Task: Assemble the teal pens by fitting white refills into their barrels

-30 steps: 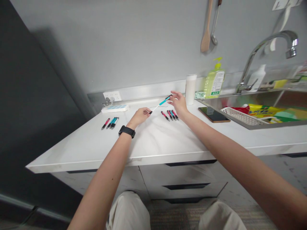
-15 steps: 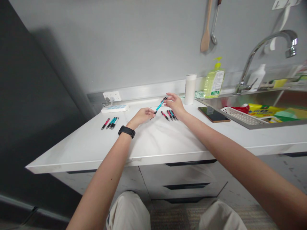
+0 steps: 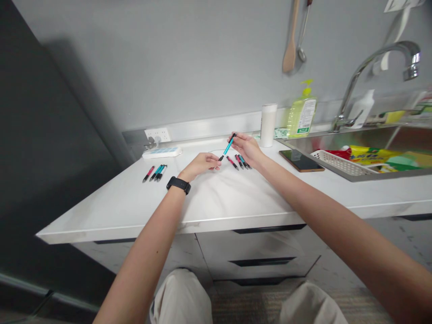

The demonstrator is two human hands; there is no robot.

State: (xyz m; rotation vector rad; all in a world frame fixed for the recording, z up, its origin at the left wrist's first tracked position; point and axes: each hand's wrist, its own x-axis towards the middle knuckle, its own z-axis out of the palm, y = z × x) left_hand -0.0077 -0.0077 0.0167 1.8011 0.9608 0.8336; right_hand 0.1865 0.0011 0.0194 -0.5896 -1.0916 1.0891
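Observation:
A blue and black pen is held at a slant above the counter, between both hands. My left hand, with a black watch on the wrist, pinches its lower, black grip end. At the upper end, my right hand has its fingers around the barrel near the black top. Just below the right hand, several pink and blue pens lie on the white counter. Left of my left hand rests another group of pink, blue and pale pens.
A white power strip lies at the back left. To the right stand a white cylinder and a yellow-green soap bottle. Beyond a phone is a metal sink with a faucet and a white basket.
The pen has turned slightly in the fingers, and its black top now shows plainly. My right hand has closed in a little around the upper end. The pens on the counter have not moved.

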